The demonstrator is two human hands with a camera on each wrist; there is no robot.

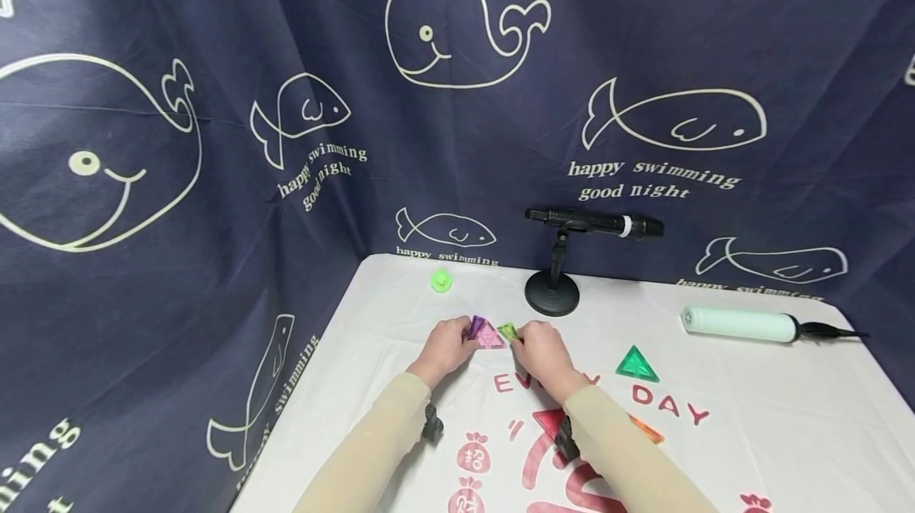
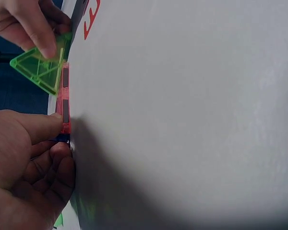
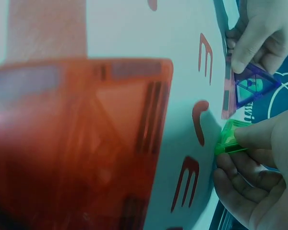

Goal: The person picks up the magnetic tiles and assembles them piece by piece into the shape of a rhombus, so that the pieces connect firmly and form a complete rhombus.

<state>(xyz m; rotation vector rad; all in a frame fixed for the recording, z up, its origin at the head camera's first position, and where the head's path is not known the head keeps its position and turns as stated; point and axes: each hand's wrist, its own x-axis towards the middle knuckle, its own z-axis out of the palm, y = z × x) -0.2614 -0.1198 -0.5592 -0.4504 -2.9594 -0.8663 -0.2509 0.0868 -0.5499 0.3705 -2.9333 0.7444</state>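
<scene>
A pink triangular magnetic tile (image 1: 489,336) lies on the white tablecloth between the two hands. My left hand (image 1: 446,345) holds a purple triangular tile (image 3: 253,88), which stands tilted up along the pink tile's left side. On the other side, my right hand (image 1: 545,350) pinches a yellow-green triangular tile (image 2: 34,71) between thumb and fingers. That tile is raised at a slant, its lower edge right by the pink tile's right side. In the left wrist view, the left thumb rests at the pink tile's near edge.
Right of the hands lies a dark green triangular tile (image 1: 636,364). A red tile (image 1: 549,421) and an orange tile (image 1: 647,429) show beside the right forearm. Farther back are a microphone (image 1: 593,221) on a stand, a pale green pump (image 1: 739,323) and a small green disc (image 1: 441,281).
</scene>
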